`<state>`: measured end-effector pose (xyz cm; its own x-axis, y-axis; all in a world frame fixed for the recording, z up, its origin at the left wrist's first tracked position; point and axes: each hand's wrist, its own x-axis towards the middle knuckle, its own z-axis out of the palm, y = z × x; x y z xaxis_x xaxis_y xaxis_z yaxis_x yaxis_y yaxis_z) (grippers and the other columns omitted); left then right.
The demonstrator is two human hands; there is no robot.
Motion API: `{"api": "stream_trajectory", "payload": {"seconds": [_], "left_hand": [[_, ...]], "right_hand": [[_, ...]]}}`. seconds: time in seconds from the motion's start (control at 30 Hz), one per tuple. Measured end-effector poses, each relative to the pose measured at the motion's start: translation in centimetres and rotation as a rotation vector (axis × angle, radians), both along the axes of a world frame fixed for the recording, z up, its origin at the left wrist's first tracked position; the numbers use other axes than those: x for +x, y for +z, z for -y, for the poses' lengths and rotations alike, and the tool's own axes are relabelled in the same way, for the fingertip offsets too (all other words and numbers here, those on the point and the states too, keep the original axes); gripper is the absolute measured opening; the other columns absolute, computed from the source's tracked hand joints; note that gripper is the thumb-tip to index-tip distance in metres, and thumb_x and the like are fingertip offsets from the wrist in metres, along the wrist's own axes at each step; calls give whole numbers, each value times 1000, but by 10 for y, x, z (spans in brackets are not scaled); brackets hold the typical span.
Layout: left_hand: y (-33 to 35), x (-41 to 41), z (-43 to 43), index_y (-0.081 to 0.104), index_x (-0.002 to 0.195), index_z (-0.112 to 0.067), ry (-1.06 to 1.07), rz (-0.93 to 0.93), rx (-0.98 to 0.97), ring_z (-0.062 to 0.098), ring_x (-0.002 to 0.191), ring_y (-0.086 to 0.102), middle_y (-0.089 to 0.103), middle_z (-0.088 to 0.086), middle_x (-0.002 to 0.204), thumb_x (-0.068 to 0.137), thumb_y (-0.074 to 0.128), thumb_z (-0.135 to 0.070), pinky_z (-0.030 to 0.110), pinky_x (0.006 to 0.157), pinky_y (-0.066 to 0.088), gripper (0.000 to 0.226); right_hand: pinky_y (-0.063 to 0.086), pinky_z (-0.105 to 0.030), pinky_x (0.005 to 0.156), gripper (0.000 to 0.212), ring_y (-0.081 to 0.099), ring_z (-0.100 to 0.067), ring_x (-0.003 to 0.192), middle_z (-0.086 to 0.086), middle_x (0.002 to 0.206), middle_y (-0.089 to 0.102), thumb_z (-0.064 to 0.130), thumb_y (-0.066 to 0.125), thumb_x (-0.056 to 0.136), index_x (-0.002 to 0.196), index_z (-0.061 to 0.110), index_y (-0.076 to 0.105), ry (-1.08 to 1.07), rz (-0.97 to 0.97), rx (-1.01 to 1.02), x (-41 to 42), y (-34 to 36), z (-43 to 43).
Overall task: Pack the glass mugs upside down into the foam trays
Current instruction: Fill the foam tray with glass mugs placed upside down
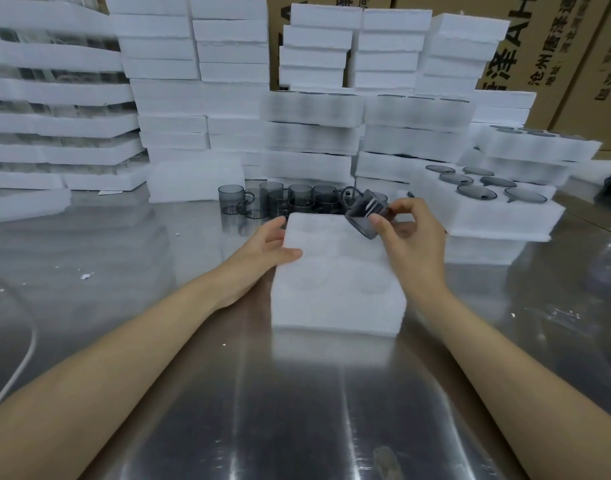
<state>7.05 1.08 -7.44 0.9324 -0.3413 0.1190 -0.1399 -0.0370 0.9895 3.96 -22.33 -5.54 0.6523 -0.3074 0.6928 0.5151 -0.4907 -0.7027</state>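
In the head view, your right hand (pixel 412 233) pinches a smoky glass mug (pixel 365 216), tilted, over the upper right corner of the foam tray (pixel 335 296) at frame centre on the tabletop (pixel 297 417). Your left hand (pixel 272 241) clasps the tray's upper left corner, thumb on top. Loose mugs (pixel 279 199) stand just behind the tray.

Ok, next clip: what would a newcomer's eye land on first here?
The right hand holds a tilted dark glass mug over the far right corner of a white foam tray on the steel table, while the left hand holds the tray's left edge. Behind them stand loose mugs, with tall foam stacks along the back.
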Motion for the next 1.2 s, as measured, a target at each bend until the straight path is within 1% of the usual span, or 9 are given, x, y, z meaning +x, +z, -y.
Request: {"api": "stream_trajectory", "payload": {"seconds": [0.1, 0.23, 0.33, 0.43, 0.6, 0.8, 0.97, 1.1, 1.2], "left_hand": [[2, 3, -2, 45, 135, -24, -41, -72, -57, -2, 96, 67, 65, -22, 111, 90, 59, -5, 13, 73, 52, 51], [6, 5, -11, 41, 143, -18, -67, -201, -147, 8, 97, 69, 65, -10, 121, 86, 61, -8, 20, 71, 56, 61], [5, 4, -18, 43, 141, -19, -150, -197, -160, 11, 108, 65, 65, -12, 124, 78, 67, -17, 22, 78, 55, 67], [4, 5, -21, 49, 134, -26, -225, -194, -127, 13, 111, 64, 65, -15, 122, 76, 68, -15, 24, 81, 55, 62], [4, 6, -20, 56, 127, -24, -177, -174, -200, 18, 105, 68, 66, -7, 125, 70, 72, -2, 27, 74, 56, 64], [3, 7, -19, 56, 126, -19, -103, -132, -275, 20, 109, 66, 65, -4, 125, 71, 70, 0, 29, 77, 57, 60], [4, 5, -20, 55, 126, -18, -106, -120, -277, 18, 109, 66, 65, -5, 125, 72, 68, 0, 28, 77, 57, 58], [4, 6, -20, 55, 127, -16, -114, -130, -271, 16, 110, 65, 65, -6, 125, 77, 64, 2, 26, 78, 56, 53], [5, 6, -19, 58, 123, -17, -115, -135, -263, 13, 107, 66, 67, -8, 121, 81, 62, 4, 25, 76, 56, 46]], "right_hand": [[45, -16, 73, 27, 60, -16, 89, 13, 104, 58, 8, 70, 81, 89, 27, 54, 53, 85, -73, 3, 0, 4], [44, -16, 78, 26, 60, -21, 97, 14, 117, 51, -1, 65, 82, 94, 20, 56, 86, 102, -115, 6, 2, 12], [45, -18, 78, 26, 60, -26, 102, 12, 120, 51, 1, 63, 83, 97, 22, 55, 140, 92, -136, 5, 3, 13], [48, -28, 82, 26, 60, -26, 104, 8, 122, 52, 0, 63, 83, 99, 20, 56, 168, 55, -174, 2, 4, 15], [36, -10, 77, 22, 60, -21, 105, 12, 118, 53, 2, 64, 82, 99, 15, 57, 91, 7, -341, 1, 5, 27], [46, -48, 86, 21, 59, -21, 94, 6, 109, 55, 21, 61, 80, 98, 10, 59, 61, 25, -533, -6, 10, 33], [43, -47, 82, 31, 55, -16, 89, 2, 104, 61, 37, 52, 78, 94, 12, 59, 29, 1, -683, -7, 11, 34], [33, -35, 97, 35, 48, -15, 120, 4, 128, 52, 37, 53, 84, 111, 15, 60, 90, -60, -619, -4, 8, 31], [31, -27, 104, 41, 45, -13, 125, 6, 132, 51, 30, 56, 87, 127, 19, 56, 169, -133, -627, -3, 7, 29]]}}
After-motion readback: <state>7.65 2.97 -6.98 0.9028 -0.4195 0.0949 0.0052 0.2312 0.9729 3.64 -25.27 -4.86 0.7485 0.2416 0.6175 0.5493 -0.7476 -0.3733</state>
